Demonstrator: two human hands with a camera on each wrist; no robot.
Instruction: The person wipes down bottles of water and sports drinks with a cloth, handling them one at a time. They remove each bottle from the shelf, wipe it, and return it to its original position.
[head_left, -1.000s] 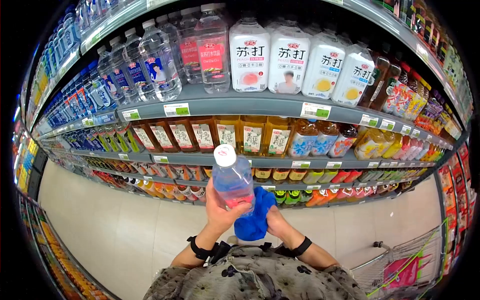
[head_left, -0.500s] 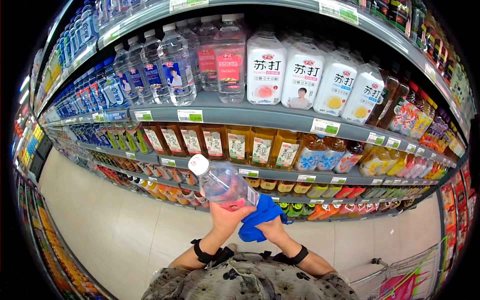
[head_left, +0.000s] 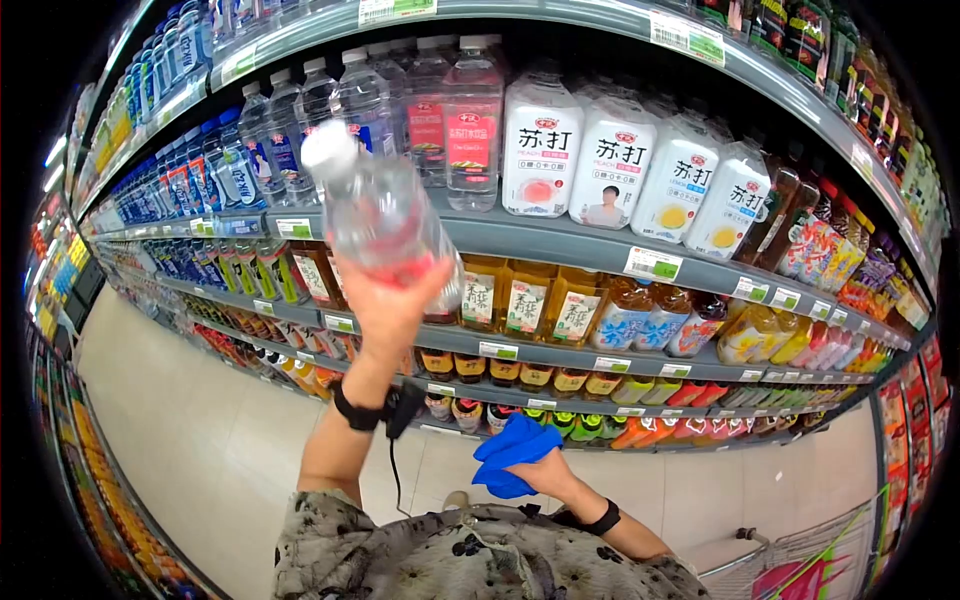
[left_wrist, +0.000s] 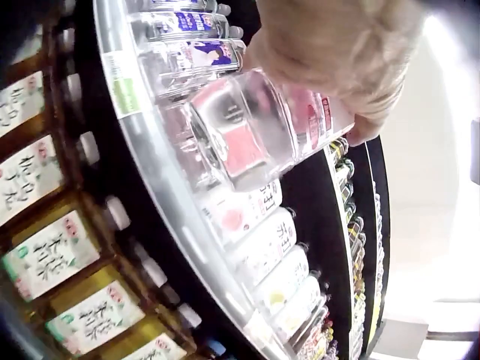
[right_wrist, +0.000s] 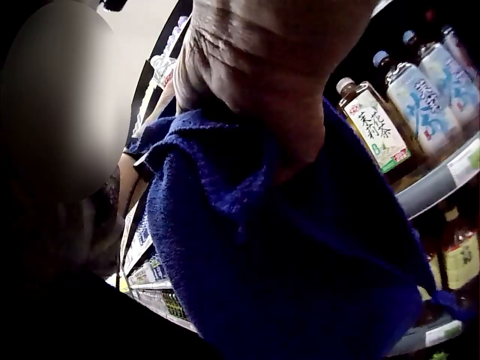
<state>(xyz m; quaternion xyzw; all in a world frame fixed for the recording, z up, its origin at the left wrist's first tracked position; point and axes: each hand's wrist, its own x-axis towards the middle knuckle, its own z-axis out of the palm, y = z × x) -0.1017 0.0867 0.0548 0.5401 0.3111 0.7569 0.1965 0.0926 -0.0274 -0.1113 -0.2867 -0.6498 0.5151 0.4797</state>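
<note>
Bottle (head_left: pixel 385 215) in our left hand (head_left: pixel 380 312): we hold it tilted in front of the drinks shelf (head_left: pixel 560 237), fingers curled round it; below that shelf, the fingers of our right hand (head_left: pixel 545 473) clutch a blue cloth (head_left: pixel 510 455)

- We are seeing a clear bottle (head_left: pixel 385 210) with a white cap (head_left: pixel 330 147) and pinkish-red label (left_wrist: pixel 307 116).
- We are noticing a plain blue cloth (head_left: pixel 508 463).
- We are looking at a grey-beige shirt (head_left: pixel 430 565) patterned with dark flowers.
- We are spotting white bottles (head_left: pixel 540 150) with black lettering, and amber bottles (head_left: pixel 530 268) with pale labels (head_left: pixel 524 305).
- We are finding black wrist straps (head_left: pixel 357 410).
</note>
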